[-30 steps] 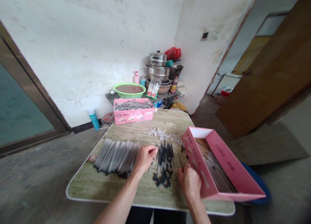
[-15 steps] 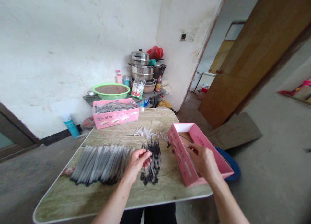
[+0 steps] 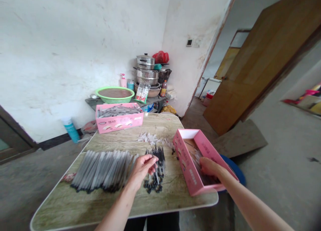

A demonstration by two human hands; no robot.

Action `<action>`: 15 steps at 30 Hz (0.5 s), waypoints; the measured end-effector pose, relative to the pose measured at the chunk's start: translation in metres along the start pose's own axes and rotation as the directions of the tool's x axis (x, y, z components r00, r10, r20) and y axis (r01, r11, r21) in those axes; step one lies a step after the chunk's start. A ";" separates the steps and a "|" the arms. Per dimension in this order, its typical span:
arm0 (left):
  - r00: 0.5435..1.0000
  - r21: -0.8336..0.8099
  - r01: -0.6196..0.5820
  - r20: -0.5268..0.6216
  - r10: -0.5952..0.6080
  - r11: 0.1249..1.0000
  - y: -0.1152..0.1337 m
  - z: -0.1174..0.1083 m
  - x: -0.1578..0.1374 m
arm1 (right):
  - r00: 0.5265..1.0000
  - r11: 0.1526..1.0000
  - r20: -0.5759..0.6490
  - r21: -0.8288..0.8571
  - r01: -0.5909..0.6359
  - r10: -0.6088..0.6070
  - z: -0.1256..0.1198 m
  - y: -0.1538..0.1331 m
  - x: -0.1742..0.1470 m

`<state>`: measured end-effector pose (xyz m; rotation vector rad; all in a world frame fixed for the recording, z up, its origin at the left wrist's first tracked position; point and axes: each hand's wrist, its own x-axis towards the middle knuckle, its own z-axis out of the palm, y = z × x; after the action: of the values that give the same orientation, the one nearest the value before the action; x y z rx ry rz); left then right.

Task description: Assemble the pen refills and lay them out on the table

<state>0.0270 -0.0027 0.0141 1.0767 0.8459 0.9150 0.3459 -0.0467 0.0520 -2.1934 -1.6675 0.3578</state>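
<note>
My left hand [image 3: 144, 165] is pinched closed around a slim pen refill [image 3: 157, 177], over a small pile of dark refills [image 3: 160, 155] and loose black caps [image 3: 152, 187]. Down inside the right pink box [image 3: 187, 162], my right hand [image 3: 210, 166] has its fingers curled among clear thin tubes; what they grip is hidden. A wide row of translucent pen barrels [image 3: 102, 169] with black ends lies left of my left hand. Small white plastic pieces [image 3: 149, 137] are scattered beyond the refills.
Another pink box [image 3: 120, 125], full of pen parts, stands at the table's far left. Behind it are a green basin [image 3: 114, 99] and stacked steel pots [image 3: 146, 72]. The wood-patterned table [image 3: 125, 204] has a rounded front edge; a blue round object [image 3: 234, 170] is below the right box.
My right hand has moved lower and deeper into the right box. The left hand stays almost in place with its refill. The view has shifted slightly.
</note>
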 end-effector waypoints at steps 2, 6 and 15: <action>1.000 -0.012 -0.002 0.031 0.003 1.000 0.002 0.001 -0.003 | 1.000 1.000 -0.023 -0.019 -0.016 0.015 -0.010 -0.005 0.005; 0.991 -0.011 -0.009 0.130 0.010 1.000 0.001 0.002 -0.009 | 0.990 0.999 -0.134 0.026 0.045 -0.041 -0.031 -0.040 0.000; 0.952 0.030 0.012 0.306 -0.021 0.999 0.010 0.008 -0.026 | 0.994 0.257 0.047 0.966 -0.021 -0.094 0.023 -0.142 -0.030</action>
<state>0.0225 -0.0273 0.0290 1.1972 0.6091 0.6995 0.2050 -0.0394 0.0920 -1.1283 -0.9694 1.1455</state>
